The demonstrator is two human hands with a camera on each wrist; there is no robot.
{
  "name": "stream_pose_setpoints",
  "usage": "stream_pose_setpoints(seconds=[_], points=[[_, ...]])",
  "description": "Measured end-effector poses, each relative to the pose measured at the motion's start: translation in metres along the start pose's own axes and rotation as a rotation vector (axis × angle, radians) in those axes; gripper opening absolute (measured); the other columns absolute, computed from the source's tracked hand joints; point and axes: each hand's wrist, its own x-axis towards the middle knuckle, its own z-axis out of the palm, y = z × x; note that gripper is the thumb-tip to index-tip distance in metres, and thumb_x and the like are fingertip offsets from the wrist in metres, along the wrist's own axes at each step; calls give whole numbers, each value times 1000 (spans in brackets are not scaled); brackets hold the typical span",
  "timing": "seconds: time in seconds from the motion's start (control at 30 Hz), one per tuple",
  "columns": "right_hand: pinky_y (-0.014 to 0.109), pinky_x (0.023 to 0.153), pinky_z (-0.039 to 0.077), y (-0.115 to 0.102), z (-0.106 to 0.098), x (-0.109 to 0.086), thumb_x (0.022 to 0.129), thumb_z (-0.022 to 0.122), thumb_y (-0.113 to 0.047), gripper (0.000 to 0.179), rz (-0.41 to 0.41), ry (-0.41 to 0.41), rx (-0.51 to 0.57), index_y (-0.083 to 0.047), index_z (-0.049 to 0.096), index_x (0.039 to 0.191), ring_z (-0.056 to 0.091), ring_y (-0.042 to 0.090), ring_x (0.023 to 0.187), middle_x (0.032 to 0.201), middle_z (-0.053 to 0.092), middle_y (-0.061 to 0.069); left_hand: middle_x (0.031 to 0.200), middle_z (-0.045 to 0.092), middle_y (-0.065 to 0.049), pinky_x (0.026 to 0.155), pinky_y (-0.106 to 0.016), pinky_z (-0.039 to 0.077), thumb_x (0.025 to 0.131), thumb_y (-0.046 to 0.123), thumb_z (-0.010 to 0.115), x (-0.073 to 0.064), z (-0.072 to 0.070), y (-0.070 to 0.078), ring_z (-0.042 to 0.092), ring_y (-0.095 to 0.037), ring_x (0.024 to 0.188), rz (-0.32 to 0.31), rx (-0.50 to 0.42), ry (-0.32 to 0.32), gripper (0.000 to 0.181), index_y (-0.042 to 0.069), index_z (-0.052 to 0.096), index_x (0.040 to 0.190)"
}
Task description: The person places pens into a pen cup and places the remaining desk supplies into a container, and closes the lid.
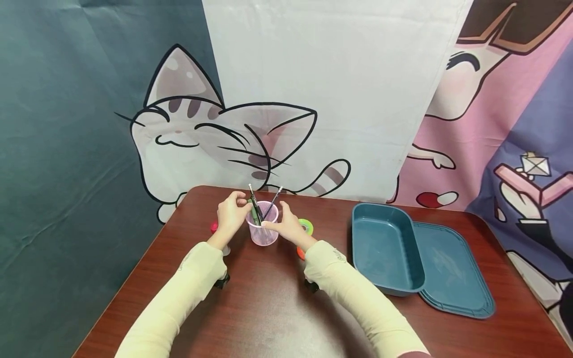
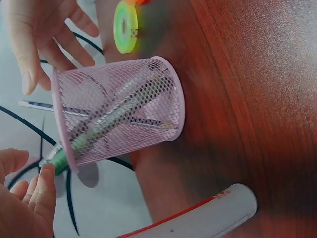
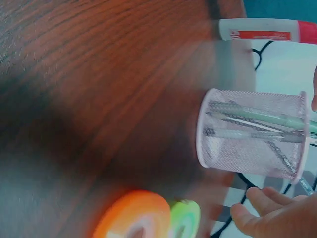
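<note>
A pink mesh pen cup stands upright on the table, holding a green pen, a dark pencil and other slim pens. My left hand is at the cup's left rim, its fingertips beside the green pen's top end; in the left wrist view no pinch shows. On the other side, my right hand has its fingers spread near the rim, with the thumb in front of it. The right wrist view shows those fingers just off the mesh wall.
Left of the cup stands a white tube with a red cap. On its right are a yellow-green ring-shaped roll and an orange one. Farther right, a blue bin sits beside its flat blue lid. A printed curtain hangs behind the table.
</note>
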Motion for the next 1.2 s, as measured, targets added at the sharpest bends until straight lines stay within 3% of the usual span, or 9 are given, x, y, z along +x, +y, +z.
stream_pose_setpoints(seconds=[0.2, 0.37, 0.53, 0.73, 0.97, 1.1, 1.2], points=[[42, 93, 40, 1, -22, -9, 73, 68, -38, 82, 36, 13, -67, -8, 26, 136, 46, 30, 117, 128, 47, 19, 91, 69, -7, 73, -37, 45, 76, 17, 64, -7, -6, 11, 66, -21, 80, 36, -51, -14, 26, 7, 61, 100], [41, 94, 39, 6, -40, -19, 74, 68, -33, 71, 3, 6, -65, -8, 35, 132, 48, 30, 115, 127, 48, 16, 91, 68, -9, 70, -34, 50, 77, 14, 64, -13, -11, 10, 66, -21, 80, 64, -112, -19, 25, 5, 61, 100], [40, 95, 40, 12, -65, -32, 76, 67, -32, 60, -53, -22, -114, -11, 43, 128, 50, 26, 114, 127, 50, 10, 88, 68, -10, 63, -28, 50, 75, 11, 65, -20, -20, 6, 66, -22, 75, 150, -157, 30, 24, 5, 61, 99], [38, 83, 47, 26, -105, -52, 79, 65, -27, 50, -109, -41, -142, -9, 49, 123, 56, 26, 104, 122, 53, 11, 84, 68, -9, 58, -10, 43, 75, 8, 65, -25, -32, -5, 62, -14, 69, 236, -212, 109, 24, 4, 61, 98], [31, 69, 48, 44, -155, -70, 81, 63, -22, 43, -129, 20, -162, -5, 52, 119, 58, 26, 90, 114, 57, 17, 84, 67, -10, 60, -6, 42, 75, 9, 66, -28, -42, -26, 51, 14, 68, 241, -271, 162, 22, 5, 62, 97], [28, 61, 49, 57, -179, -76, 83, 61, -18, 41, -70, 39, -156, -5, 50, 120, 58, 23, 76, 110, 58, 19, 86, 68, -10, 65, -9, 43, 76, 12, 67, -32, -45, -36, 51, 15, 70, 212, -282, 162, 23, 6, 63, 97], [31, 59, 50, 64, -195, -83, 84, 59, -13, 41, -41, 52, -140, -2, 48, 122, 58, 24, 70, 109, 56, 22, 92, 67, -11, 70, -10, 43, 76, 14, 68, -35, -46, -44, 57, 7, 77, 179, -299, 147, 26, 8, 62, 101]])
